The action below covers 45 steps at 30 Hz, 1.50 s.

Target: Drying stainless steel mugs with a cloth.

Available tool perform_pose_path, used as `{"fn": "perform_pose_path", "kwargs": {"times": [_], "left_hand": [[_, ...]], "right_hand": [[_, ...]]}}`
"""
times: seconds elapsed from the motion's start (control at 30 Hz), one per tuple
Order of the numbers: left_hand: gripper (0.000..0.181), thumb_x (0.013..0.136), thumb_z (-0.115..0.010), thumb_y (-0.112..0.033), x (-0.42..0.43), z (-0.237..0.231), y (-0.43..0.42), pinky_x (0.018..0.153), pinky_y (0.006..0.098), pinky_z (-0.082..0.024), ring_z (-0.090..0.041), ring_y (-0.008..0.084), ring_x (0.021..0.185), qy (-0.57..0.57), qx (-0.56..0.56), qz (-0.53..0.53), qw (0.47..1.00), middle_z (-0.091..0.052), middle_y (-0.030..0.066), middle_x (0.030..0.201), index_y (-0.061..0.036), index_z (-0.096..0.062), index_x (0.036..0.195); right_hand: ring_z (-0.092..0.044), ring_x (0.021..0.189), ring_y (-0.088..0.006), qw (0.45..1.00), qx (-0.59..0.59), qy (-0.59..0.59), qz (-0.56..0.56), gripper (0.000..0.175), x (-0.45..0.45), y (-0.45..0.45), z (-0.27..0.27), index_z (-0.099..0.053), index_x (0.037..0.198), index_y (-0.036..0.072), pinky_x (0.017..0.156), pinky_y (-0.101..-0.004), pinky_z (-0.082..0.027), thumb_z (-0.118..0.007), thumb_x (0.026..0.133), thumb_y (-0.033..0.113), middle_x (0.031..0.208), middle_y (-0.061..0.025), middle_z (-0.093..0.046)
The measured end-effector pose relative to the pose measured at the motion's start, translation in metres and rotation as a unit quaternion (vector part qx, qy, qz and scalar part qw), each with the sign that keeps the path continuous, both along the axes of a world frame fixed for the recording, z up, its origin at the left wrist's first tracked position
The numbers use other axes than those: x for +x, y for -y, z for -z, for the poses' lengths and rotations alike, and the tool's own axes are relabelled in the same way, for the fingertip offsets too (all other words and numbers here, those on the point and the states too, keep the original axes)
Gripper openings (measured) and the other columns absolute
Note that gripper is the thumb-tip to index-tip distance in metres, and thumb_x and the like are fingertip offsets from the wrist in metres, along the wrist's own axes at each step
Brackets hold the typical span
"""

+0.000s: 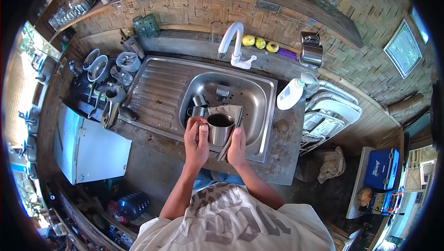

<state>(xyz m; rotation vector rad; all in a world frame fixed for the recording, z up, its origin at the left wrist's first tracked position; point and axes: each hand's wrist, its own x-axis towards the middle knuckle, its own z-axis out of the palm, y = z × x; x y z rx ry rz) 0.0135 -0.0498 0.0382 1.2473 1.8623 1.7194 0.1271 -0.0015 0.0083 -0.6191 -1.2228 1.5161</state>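
Observation:
A stainless steel mug [219, 133] is held above the front edge of the steel sink [258, 102]. My left hand [196, 140] grips it by the handle on its left side. A grey-beige cloth [227, 110] is in my right hand [237, 146], pressed against the mug's right side and spreading behind it. In the basin lie more metal mugs: one near the back [222, 92], another tipped at the left [200, 101] and a third [197, 112] partly hidden behind my left hand. Dark specks dot the basin floor.
A white faucet [237, 46] rises behind the basin. A white pump bottle [290, 94] stands on the right counter. Yellow fruits [260, 43] line the back ledge. Left of the ribbed drainboard [163, 88] are a drinking glass [121, 75], bowls [98, 69] and a utensil tub [128, 61].

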Motion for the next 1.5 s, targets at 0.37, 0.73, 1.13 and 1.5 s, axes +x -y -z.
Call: {"fn": "perform_pose_path", "kwargs": {"times": [0.37,0.73,1.13,1.5], "left_hand": [[0.024,0.096,-0.056,-0.016,0.011,0.001,-0.003,0.084,0.0338,-0.039,-0.047,0.0263,0.089,-0.128,0.059,-0.065,0.988,-0.046,0.0147,0.099,0.0058,-0.051,0.087],[0.038,0.093,-0.067,-0.026,-0.023,0.033,-0.014,0.070,0.0358,-0.043,-0.050,0.0272,0.079,-0.191,0.078,0.034,0.978,-0.046,0.0147,0.099,0.0045,-0.051,0.079],[0.050,0.100,-0.053,-0.040,-0.026,0.038,-0.013,0.071,0.0340,-0.045,-0.055,0.0261,0.083,-0.205,0.044,0.034,0.977,-0.049,0.0154,0.101,0.0073,-0.055,0.087],[0.031,0.096,-0.058,-0.022,-0.040,0.028,0.007,0.075,0.0357,-0.046,-0.055,0.0265,0.084,-0.167,0.081,0.039,0.982,-0.048,0.0152,0.104,0.0025,-0.052,0.079]], "right_hand": [[-0.056,0.101,-0.0191,0.991,-0.096,0.091,-0.023,0.062,-0.005,0.010,0.005,-0.054,0.122,-0.007,0.092,-0.0326,-0.044,-0.032,0.106,0.049,0.106,-0.0145,-0.062],[-0.068,0.100,-0.0231,0.856,-0.449,-0.156,-0.203,0.056,0.011,-0.016,0.027,-0.053,0.131,0.006,0.083,-0.0365,-0.059,-0.046,0.100,0.052,0.120,-0.0126,-0.064],[-0.069,0.100,-0.0209,0.868,-0.450,-0.108,-0.179,0.057,0.021,-0.025,0.044,-0.054,0.131,0.004,0.085,-0.0341,-0.059,-0.044,0.101,0.051,0.119,-0.0124,-0.066],[-0.065,0.109,-0.0234,0.901,-0.396,-0.035,-0.172,0.069,0.049,-0.025,0.017,-0.057,0.128,-0.002,0.097,-0.0353,-0.051,-0.047,0.098,0.059,0.121,-0.0131,-0.066]]}}
